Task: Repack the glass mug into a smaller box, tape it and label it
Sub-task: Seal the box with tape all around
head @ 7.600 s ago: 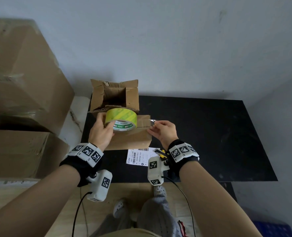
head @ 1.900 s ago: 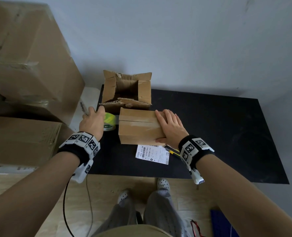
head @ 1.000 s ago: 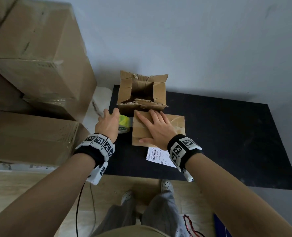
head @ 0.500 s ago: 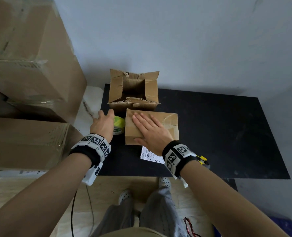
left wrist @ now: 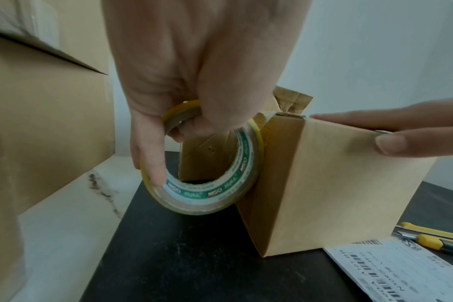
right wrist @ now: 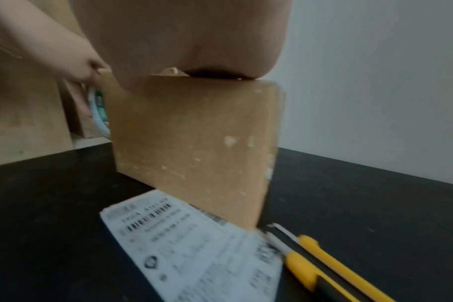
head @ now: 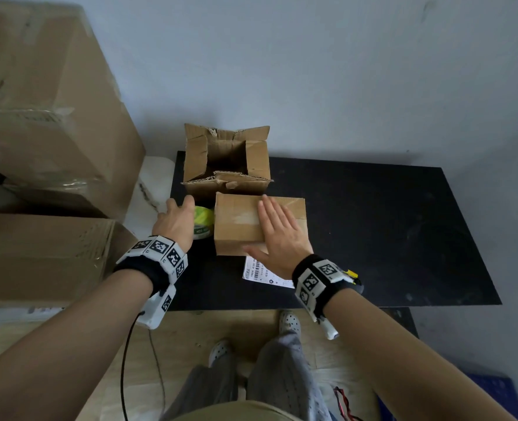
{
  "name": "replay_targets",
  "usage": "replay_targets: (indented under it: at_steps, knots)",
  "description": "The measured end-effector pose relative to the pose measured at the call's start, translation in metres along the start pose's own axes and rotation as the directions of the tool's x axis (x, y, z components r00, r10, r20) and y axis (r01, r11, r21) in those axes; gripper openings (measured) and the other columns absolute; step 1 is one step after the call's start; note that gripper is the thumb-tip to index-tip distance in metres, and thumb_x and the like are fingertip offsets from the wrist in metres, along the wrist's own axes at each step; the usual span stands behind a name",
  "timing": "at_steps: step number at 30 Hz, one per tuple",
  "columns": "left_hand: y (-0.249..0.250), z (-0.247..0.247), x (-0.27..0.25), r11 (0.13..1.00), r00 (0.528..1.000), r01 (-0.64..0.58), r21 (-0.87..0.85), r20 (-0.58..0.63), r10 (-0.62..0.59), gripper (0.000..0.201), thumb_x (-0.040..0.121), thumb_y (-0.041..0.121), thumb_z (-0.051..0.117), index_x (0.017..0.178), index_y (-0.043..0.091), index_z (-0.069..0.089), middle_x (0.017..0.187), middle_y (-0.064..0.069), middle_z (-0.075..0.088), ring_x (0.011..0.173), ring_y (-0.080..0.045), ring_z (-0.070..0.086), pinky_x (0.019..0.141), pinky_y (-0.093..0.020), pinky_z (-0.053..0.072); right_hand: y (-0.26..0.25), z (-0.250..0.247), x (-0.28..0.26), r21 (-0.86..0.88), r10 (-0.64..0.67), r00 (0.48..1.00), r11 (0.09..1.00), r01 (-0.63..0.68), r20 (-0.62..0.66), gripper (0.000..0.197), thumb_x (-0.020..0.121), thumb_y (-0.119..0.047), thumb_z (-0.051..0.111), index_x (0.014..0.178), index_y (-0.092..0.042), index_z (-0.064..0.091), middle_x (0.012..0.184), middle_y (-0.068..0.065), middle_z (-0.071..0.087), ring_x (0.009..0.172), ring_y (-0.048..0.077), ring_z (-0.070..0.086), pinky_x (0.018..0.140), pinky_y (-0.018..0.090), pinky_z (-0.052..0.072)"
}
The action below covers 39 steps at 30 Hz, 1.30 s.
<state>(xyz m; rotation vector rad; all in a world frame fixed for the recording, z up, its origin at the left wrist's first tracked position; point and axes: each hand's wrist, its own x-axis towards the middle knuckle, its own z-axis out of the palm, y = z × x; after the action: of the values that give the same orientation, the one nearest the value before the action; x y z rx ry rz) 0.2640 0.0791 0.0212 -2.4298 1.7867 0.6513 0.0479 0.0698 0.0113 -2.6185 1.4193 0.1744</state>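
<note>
A small closed cardboard box [head: 239,226] stands on the black table [head: 388,232], with clear tape across its top. My right hand [head: 277,230] lies flat on that top, fingers straight. My left hand [head: 177,220] grips a yellow-green tape roll [head: 203,221] held against the box's left side; in the left wrist view the fingers curl through the tape roll [left wrist: 210,173] next to the small box [left wrist: 336,183]. A white shipping label [head: 259,271] lies in front of the box. The glass mug is not visible.
A larger open cardboard box [head: 226,161] stands just behind the small one. A yellow utility knife [right wrist: 331,263] lies beside the label [right wrist: 194,249]. Big stacked cartons [head: 48,141] fill the left side. The table's right half [head: 403,214] is bare black surface.
My right hand has slid from the left part of the box top toward the right, still flat. The left hand keeps the tape roll at the box's left side.
</note>
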Motion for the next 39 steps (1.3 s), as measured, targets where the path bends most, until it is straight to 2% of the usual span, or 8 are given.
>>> replay_targets:
  at_steps: [6,12,16,22,27,31,37,39]
  knots:
    - [-0.002,0.002,0.000,1.000,1.000,-0.005,0.007,0.017,0.005,0.051,0.084,0.003,0.058,0.125,0.015,0.031,0.119,-0.018,0.037,0.104,-0.042,0.053,0.084,-0.045,0.046,-0.048,0.005,0.031,0.014,-0.145,0.989,0.989,0.145,-0.016,0.078,0.093,-0.057,0.036,0.152,-0.019,0.001,0.160,0.003,-0.004,0.147,0.020,-0.003,0.120,0.042,0.000]
    - [-0.002,-0.001,-0.006,0.998,0.999,-0.012,0.055,0.048,0.009,0.045,0.084,0.022,0.061,0.121,0.012,0.037,0.116,-0.015,0.046,0.105,-0.037,0.053,0.087,-0.049,0.045,-0.048,0.004,0.033,0.005,-0.163,0.985,0.986,0.164,-0.047,0.062,0.098,-0.044,0.037,0.151,-0.021,0.014,0.160,0.001,0.002,0.147,0.019,0.003,0.119,0.041,0.001]
    - [0.001,-0.002,-0.013,0.982,0.985,-0.168,0.085,0.057,0.164,0.034,0.083,0.040,0.062,0.104,0.017,0.049,0.103,-0.005,0.060,0.100,-0.026,0.058,0.098,-0.049,0.039,-0.034,0.005,0.017,0.107,-0.149,0.982,0.981,0.162,-0.118,0.062,0.094,-0.030,0.044,0.150,-0.016,0.021,0.159,0.001,0.012,0.147,0.018,0.009,0.121,0.038,0.005]
    - [0.018,0.014,-0.039,0.908,0.941,-0.261,-0.329,0.122,0.315,0.037,0.080,0.051,0.064,0.094,0.018,0.056,0.083,0.002,0.064,0.076,-0.012,0.063,0.071,-0.032,0.053,-0.010,0.007,-0.009,0.157,-0.055,0.989,0.985,0.076,-0.134,0.066,0.089,-0.029,0.037,0.150,-0.014,0.017,0.158,0.003,0.015,0.147,0.014,0.007,0.120,0.033,-0.001]
    - [0.027,0.030,-0.046,0.785,0.936,-0.225,-0.578,0.095,0.338,0.047,0.083,0.041,0.064,0.122,0.020,0.048,0.110,0.003,0.061,0.102,-0.013,0.060,0.086,-0.033,0.052,0.000,0.002,-0.020,0.122,-0.049,0.997,0.991,0.055,-0.051,0.063,0.095,-0.027,0.036,0.152,-0.022,0.009,0.160,0.000,0.005,0.147,0.016,-0.002,0.117,0.036,-0.006]
    - [0.032,0.034,-0.050,0.726,0.917,-0.251,-0.640,0.083,0.390,0.049,0.086,0.041,0.060,0.130,0.024,0.047,0.116,0.001,0.060,0.107,-0.014,0.058,0.092,-0.035,0.050,0.004,0.005,-0.022,-0.032,-0.093,0.995,0.995,0.091,-0.033,0.065,0.089,-0.036,0.021,0.151,-0.022,0.010,0.159,0.007,0.011,0.147,0.025,0.009,0.118,0.044,0.011]
    - [0.032,0.031,-0.045,0.758,0.909,-0.279,-0.590,0.092,0.406,0.041,0.094,0.038,0.050,0.132,0.026,0.044,0.120,-0.003,0.060,0.108,-0.019,0.058,0.091,-0.035,0.048,0.005,0.002,-0.022,-0.071,-0.122,0.992,0.990,0.122,0.011,0.066,0.089,-0.035,0.021,0.151,-0.024,0.002,0.160,0.008,0.001,0.147,0.026,0.003,0.118,0.045,0.007]
    - [0.032,0.032,-0.042,0.820,0.919,-0.273,-0.502,0.118,0.377,0.042,0.093,0.039,0.050,0.133,0.027,0.043,0.116,-0.002,0.061,0.102,-0.019,0.060,0.088,-0.035,0.049,0.008,0.001,-0.021,-0.071,-0.138,0.990,0.988,0.139,0.013,0.065,0.095,-0.033,0.033,0.151,-0.024,0.001,0.160,0.006,-0.001,0.147,0.025,0.002,0.119,0.044,0.008]
